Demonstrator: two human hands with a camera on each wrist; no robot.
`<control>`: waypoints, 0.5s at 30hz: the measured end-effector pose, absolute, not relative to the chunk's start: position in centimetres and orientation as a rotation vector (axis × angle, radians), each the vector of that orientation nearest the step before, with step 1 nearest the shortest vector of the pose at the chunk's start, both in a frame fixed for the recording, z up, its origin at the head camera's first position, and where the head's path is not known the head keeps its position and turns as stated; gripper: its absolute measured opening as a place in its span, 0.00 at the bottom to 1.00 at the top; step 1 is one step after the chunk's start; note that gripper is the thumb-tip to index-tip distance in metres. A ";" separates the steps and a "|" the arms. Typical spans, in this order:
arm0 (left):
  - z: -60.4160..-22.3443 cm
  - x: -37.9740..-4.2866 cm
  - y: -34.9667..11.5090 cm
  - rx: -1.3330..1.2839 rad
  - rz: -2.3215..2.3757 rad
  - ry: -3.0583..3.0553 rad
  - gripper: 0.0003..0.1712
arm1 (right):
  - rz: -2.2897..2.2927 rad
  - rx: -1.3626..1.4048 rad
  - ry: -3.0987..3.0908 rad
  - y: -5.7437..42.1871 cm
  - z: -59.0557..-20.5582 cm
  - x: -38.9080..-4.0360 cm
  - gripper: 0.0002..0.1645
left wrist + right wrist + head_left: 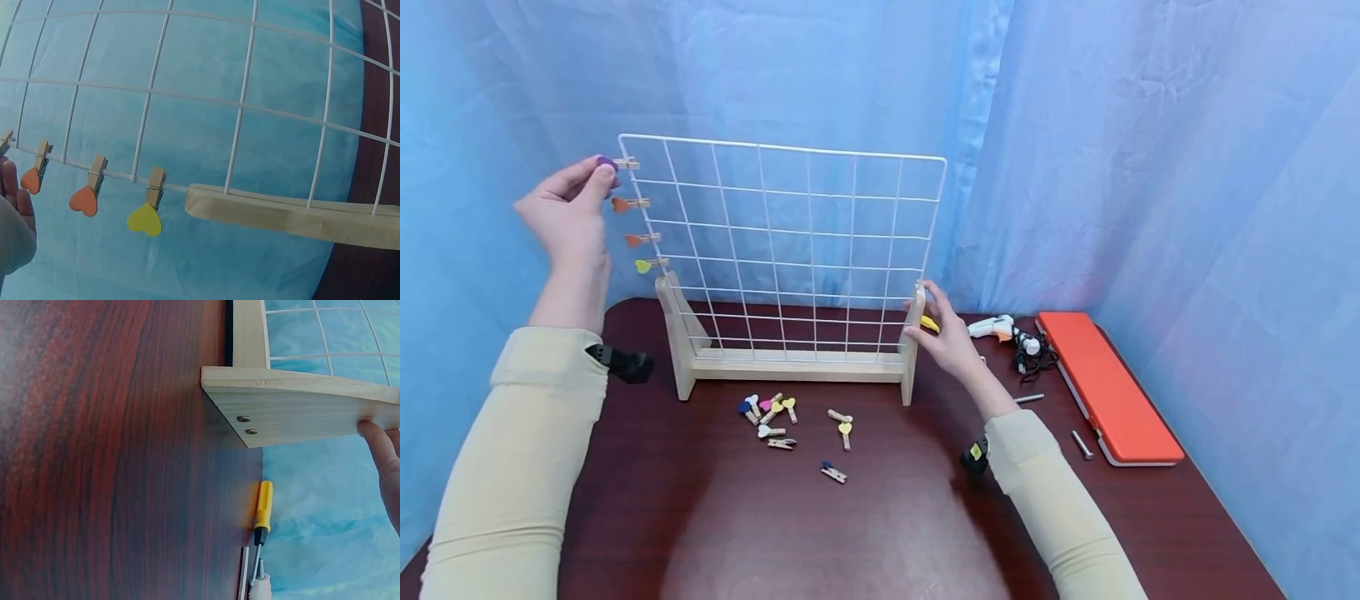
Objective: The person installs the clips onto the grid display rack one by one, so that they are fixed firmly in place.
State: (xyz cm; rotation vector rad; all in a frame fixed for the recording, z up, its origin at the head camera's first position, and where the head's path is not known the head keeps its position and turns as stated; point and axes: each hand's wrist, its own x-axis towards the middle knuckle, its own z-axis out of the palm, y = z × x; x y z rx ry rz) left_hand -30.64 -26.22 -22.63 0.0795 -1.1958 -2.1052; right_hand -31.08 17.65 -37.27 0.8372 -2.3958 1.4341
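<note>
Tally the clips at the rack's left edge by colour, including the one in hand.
Purple clip, pinched by the left hand: 1
Orange clips: 2
Yellow clip: 1
Total: 4

A white wire grid [768, 227] stands upright in a pale wooden stand [797, 372] on the counter [895, 525]. Down its left edge, two orange-heart pegs [620, 205] and a yellow-heart peg [643, 267] are clipped, hearts outward. Above them the left hand [572, 204] pinches a purple-topped peg [625, 163] across the wire near the corner. The right hand [952, 340] grips the stand's right upright. Loose pegs [846, 432] with navy, white, pink and yellow hearts lie in front.
</note>
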 end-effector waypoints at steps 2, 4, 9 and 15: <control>-22.7 -30.7 -26.2 0.087 -2.093 -1.209 0.25 | 1.430 0.842 -2.390 17.6 -37.3 -31.1 0.42; -22.8 -30.6 -26.2 0.091 -2.073 -1.237 0.25 | 1.426 0.852 -2.375 17.6 -37.3 -31.0 0.42; -22.6 -30.1 -26.2 0.074 -1.983 -1.309 0.23 | 1.418 0.871 -2.353 17.4 -37.2 -31.0 0.41; -23.1 -27.6 -25.1 0.066 -1.728 -1.426 0.19 | 1.418 0.856 -2.378 17.2 -37.4 -30.9 0.41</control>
